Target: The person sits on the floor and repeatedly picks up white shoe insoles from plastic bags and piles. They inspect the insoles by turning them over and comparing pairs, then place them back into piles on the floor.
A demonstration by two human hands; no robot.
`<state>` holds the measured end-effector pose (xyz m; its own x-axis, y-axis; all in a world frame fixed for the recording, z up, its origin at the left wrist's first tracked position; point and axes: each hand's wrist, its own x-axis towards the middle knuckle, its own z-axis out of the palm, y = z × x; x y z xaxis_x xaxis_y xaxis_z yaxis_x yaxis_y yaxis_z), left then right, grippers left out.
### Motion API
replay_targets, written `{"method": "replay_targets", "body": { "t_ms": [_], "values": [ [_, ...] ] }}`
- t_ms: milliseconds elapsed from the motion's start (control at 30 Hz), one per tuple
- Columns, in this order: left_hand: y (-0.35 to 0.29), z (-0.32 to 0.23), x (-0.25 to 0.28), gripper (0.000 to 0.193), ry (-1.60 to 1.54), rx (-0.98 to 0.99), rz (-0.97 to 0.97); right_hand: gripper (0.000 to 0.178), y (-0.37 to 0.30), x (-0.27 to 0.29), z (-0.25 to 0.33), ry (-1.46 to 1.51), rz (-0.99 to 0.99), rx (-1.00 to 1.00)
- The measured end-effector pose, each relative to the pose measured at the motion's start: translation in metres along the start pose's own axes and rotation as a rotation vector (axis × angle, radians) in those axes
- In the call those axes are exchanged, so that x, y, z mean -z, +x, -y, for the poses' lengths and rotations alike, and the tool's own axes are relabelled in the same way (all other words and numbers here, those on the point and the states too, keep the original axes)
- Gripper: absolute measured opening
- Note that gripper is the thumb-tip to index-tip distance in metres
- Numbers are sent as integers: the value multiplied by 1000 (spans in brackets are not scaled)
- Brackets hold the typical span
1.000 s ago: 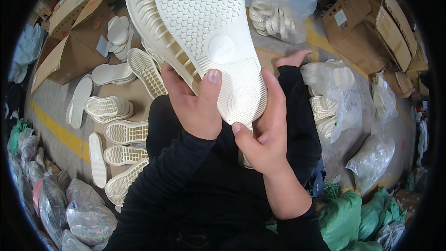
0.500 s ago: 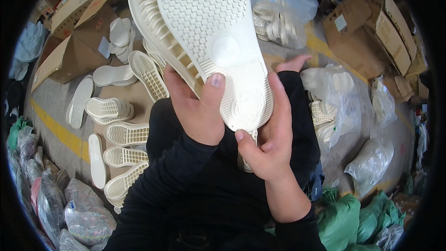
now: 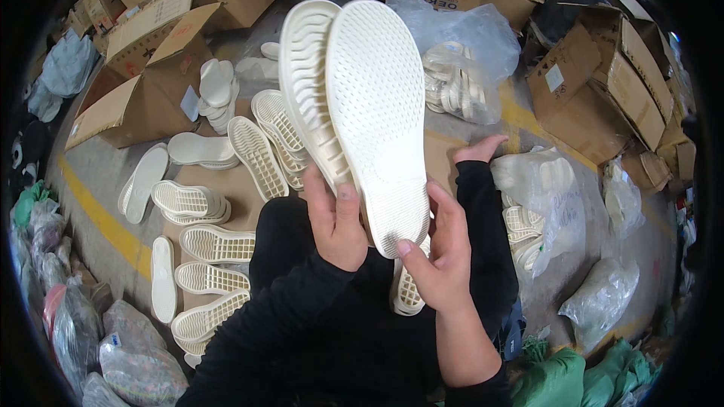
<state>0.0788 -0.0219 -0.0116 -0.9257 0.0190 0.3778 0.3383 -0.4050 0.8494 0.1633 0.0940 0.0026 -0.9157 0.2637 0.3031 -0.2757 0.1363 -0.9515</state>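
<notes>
Two cream shoe soles are held up side by side in front of me, heels toward my body. My left hand [image 3: 337,226] pinches the heel end of the left sole [image 3: 305,83], whose inner face has wavy ribs. The right sole [image 3: 377,98] overlaps it, its dotted and fine-lined face toward me. My right hand [image 3: 441,264] grips this one's heel, thumb on top and fingers along the right edge. Below the heels, partly hidden by my right hand, is another sole [image 3: 407,294] with a grid pattern, near my lap.
Several soles [image 3: 204,279] lie on cardboard to the left, with stacked ones [image 3: 188,200] above them. Open cartons [image 3: 151,105] stand far left and far right [image 3: 596,75]. Bagged soles [image 3: 543,181] sit on the right. Green sacks [image 3: 558,377] and clear bags fill the lower corners.
The pair of soles has moved down and away from the camera, appearing smaller, and both are now visible to their toes. Both hands still grip the heels. The view has tilted slightly upward.
</notes>
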Motion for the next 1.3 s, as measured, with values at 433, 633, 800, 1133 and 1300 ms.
{"method": "replay_targets", "body": {
  "t_ms": [433,633,800,1133,1300],
  "values": [
    [-20,18,32,42,-114,345,187,64,-4,32,-39,854,-106,-377],
    [-11,25,59,44,-90,597,304,42,-8,65,-51,499,-305,-613],
    [-13,41,84,46,-184,1024,302,37,-10,81,-31,-14,-184,-291],
    [-38,55,75,66,-186,1224,509,52,-7,67,-41,-902,307,204],
    [-67,62,79,64,-216,1085,581,64,-29,73,-63,-795,44,-106]
  ]
}}
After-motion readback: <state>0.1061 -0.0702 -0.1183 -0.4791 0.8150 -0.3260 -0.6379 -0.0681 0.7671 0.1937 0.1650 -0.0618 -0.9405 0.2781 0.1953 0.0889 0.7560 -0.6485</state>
